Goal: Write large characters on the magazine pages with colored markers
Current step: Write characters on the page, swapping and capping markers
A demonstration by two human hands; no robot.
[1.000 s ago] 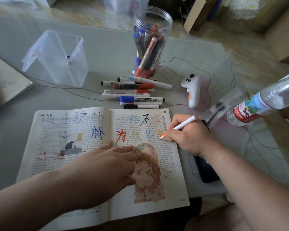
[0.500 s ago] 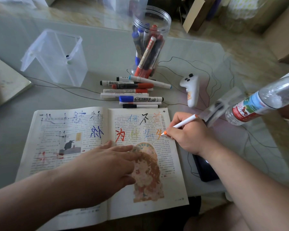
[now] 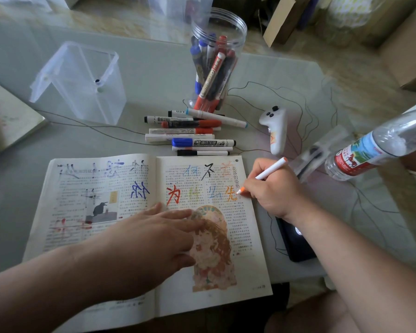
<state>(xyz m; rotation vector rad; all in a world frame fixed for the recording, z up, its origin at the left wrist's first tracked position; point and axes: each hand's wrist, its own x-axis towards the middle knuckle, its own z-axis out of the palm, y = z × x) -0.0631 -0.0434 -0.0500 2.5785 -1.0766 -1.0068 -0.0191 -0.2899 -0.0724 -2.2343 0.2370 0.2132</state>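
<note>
An open magazine (image 3: pixel 87 188) lies flat on the glass table, with large coloured characters across both pages. My left hand (image 3: pixel 154 239) presses flat across the fold and the illustration on the right page. My right hand (image 3: pixel 271 188) grips a white marker with an orange tip (image 3: pixel 267 173). Its tip touches the right page beside a finished orange character (image 3: pixel 231 193) near the page's right edge. Red, yellow and blue characters run to the left of it in the same row.
Several loose markers (image 3: pixel 192 135) lie in a row just beyond the magazine. A clear jar of markers (image 3: pixel 214 61) stands behind them. A clear plastic box (image 3: pixel 82 82) sits far left, a white controller (image 3: pixel 276 128) and a water bottle (image 3: pixel 370 150) to the right. A dark phone (image 3: pixel 296 241) lies under my right wrist.
The orange character has gained strokes and now looks whole. My right hand has shifted slightly right and down with the marker. My left hand has stayed pressed on the magazine.
</note>
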